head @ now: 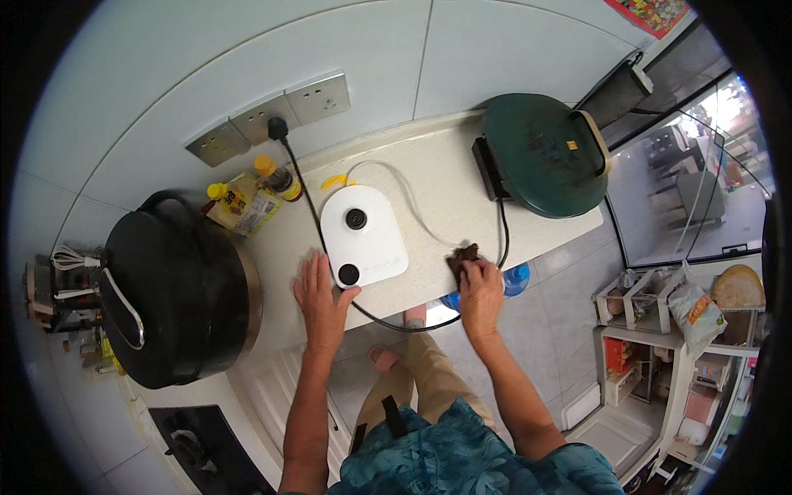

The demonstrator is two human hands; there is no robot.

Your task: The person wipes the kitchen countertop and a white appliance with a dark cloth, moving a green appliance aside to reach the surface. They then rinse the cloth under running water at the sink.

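My right hand (pixel 481 297) grips a crumpled dark brown cloth (pixel 463 255) against the cream countertop, near its front edge. My left hand (pixel 325 303) is empty with its fingers apart. It lies at the counter's edge, its thumb beside the front left corner of a white appliance base (pixel 378 244). On that base are a round black connector (pixel 356 218) and a black knob (pixel 348 274). A pale thin cord or tube (pixel 405 179) curves from its back towards the cloth. A black power cord (pixel 306 192) passes between my left hand and the base.
A green electric griddle (pixel 538 154) stands at right. A large black cooker (pixel 179 297) fills the left, near a seasoning pouch (pixel 244 204) and a yellow-capped bottle (pixel 281 180). Wall sockets (pixel 266 117) hold a black plug (pixel 278 128). The black cord loops below the counter edge, near blue-capped bottles (pixel 515 279).
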